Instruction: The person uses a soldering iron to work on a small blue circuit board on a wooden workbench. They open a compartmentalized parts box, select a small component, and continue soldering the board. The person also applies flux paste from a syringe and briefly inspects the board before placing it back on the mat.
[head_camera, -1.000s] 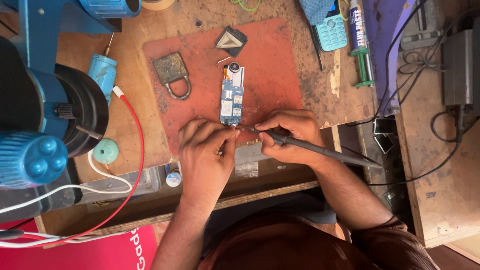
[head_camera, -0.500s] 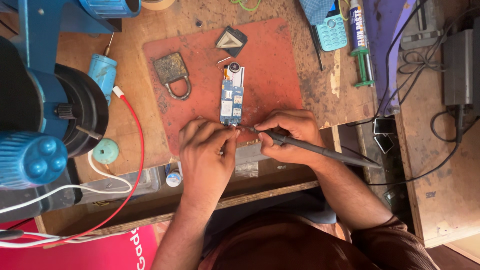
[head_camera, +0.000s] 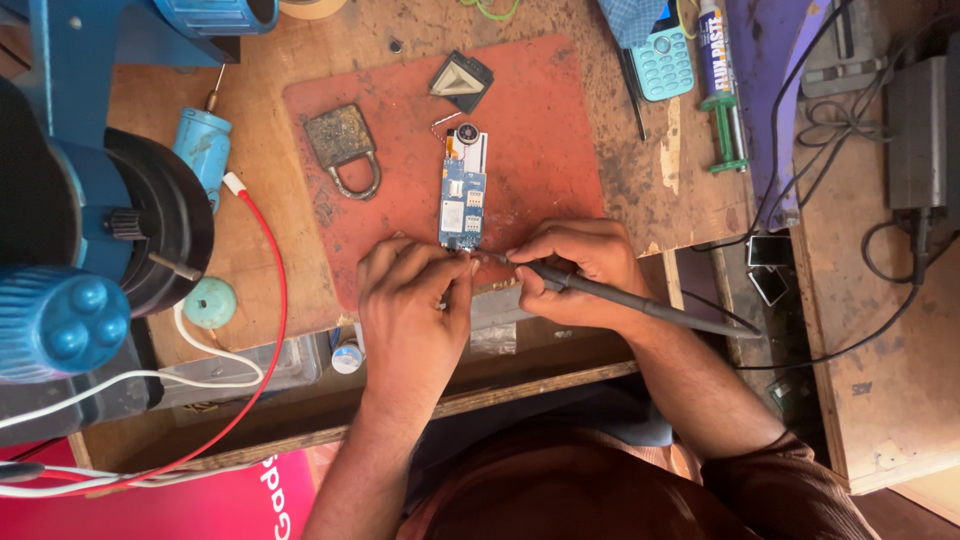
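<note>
We are gripping a slim dark grey soldering iron (head_camera: 640, 303) in our right hand (head_camera: 580, 275), fingers wrapped tight like a pen, its tip meeting the near end of the small blue phone circuit board (head_camera: 462, 205). Our left hand (head_camera: 410, 305) is pinching closed just left of that tip; what it is pinching is too small to tell. Keeping both wrists resting on the worn red rubber mat (head_camera: 540, 150) is probably steadying the tip best.

Beyond the grip we are counting one board, one rusty metal padlock (head_camera: 343, 147), one black triangular part (head_camera: 461, 80), one light blue keypad phone (head_camera: 663, 58) and one white glue syringe (head_camera: 722, 85).
</note>
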